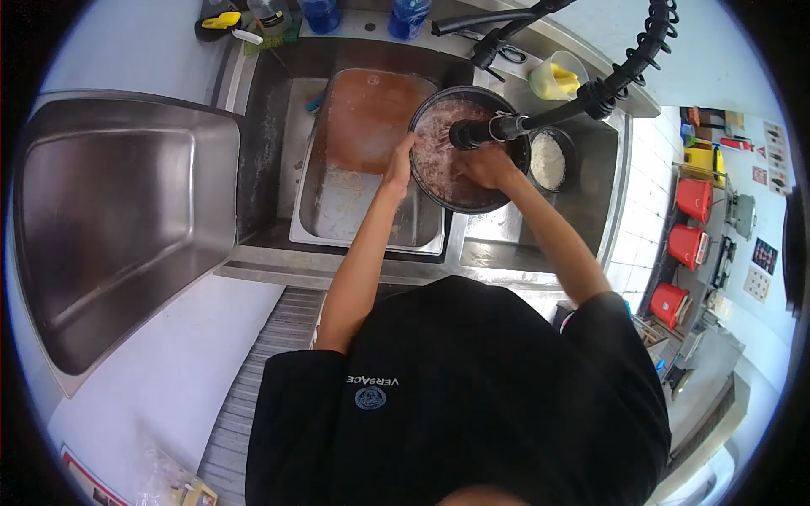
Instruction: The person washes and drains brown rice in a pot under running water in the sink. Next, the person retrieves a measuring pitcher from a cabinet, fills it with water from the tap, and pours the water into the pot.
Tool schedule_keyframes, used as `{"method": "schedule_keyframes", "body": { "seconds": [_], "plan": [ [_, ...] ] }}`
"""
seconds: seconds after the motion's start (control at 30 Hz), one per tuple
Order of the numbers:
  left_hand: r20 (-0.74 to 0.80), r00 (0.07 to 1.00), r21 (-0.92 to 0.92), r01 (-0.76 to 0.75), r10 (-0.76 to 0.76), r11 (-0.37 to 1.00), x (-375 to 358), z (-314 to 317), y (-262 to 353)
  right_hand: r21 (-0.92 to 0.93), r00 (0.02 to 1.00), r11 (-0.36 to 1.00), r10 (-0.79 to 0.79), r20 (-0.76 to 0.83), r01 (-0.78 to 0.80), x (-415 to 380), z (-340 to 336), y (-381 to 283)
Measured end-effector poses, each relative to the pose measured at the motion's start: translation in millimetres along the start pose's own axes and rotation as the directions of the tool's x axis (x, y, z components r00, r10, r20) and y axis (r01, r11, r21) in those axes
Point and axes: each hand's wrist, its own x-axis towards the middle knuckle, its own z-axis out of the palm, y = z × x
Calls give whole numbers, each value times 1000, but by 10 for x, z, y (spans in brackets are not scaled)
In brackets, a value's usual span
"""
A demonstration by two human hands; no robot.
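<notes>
A round dark pot (462,208) stands over the divider of the double sink, holding cloudy pinkish-brown water. My left hand (400,166) grips its left rim, thumb over the edge. Inside the pot, my right hand (489,165) dips into the water from the right; its fingers are partly hidden. Just above that hand hangs the black nozzle of a spray tap (506,128). To the left, a deep metal pan (415,244) lies tilted in the sink with reddish-brown water pooled at its far end. A smaller dark container of white grains (548,162) sits right of the pot.
A large empty steel pan (126,198) rests left of the sink. Behind are blue bottles (409,17), a yellow-handled tool (221,21) and a clear tub (558,78) with yellow contents. Red bins (693,200) line the far right. The tap's coiled hose (654,42) hangs overhead.
</notes>
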Motion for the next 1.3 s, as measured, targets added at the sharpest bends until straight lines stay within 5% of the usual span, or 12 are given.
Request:
{"method": "schedule_keyframes", "body": {
  "seconds": [0.1, 0.13, 0.23, 0.27, 0.37, 0.43, 0.63, 0.77, 0.83, 1.03, 1.2, 1.3],
  "plan": [
    [1, 1000, 85, 0, -1, 996, -2, 36, 65, -431, 991, 899, 18, -136, -76, 405, 611, 160],
    [0, 1000, 88, 3, -3, 996, 57, -36, 4, -339, 820, 937, -260, -510, 86, 380, 860, 265],
    [-3, 1000, 26, -24, 24, 999, 165, -138, -97, -344, 734, 765, -633, -247, 544, 308, 546, 504],
    [-17, 1000, -14, -7, 7, 1000, 14, -39, 27, 45, 915, 941, -312, -257, 334, 26, 126, 219],
    [2, 1000, 21, 22, -23, 1000, -29, 28, 80, 86, 834, 996, 27, -551, 24, 285, 113, 443],
    [17, 1000, 91, 18, -19, 996, -16, 0, 62, 104, 716, 988, -8, -698, 112, 428, 211, 158],
    [-10, 999, 39, -42, 43, 998, 15, -76, -7, 0, 941, 967, -248, -230, 255, 176, 176, -162],
    [-10, 1000, 81, 10, -9, 997, -38, 48, 69, 337, 881, 941, 161, -445, -2, 273, 218, -211],
    [-46, 999, 102, -3, 8, 995, -50, 17, 85, 52, 933, 977, -179, -313, 205, 331, 339, -241],
    [-8, 1000, 116, -9, 10, 993, -105, 67, 126, -266, 895, 964, -116, -430, -2, 346, 261, -164],
    [7, 999, 86, -41, 41, 995, -127, 95, 146, -556, 817, 737, -552, -165, 385, 375, 315, 335],
    [-32, 999, 133, -1, 5, 991, -94, 135, 149, 45, 918, 997, 69, -390, -56, 349, 220, 10]
  ]
}}
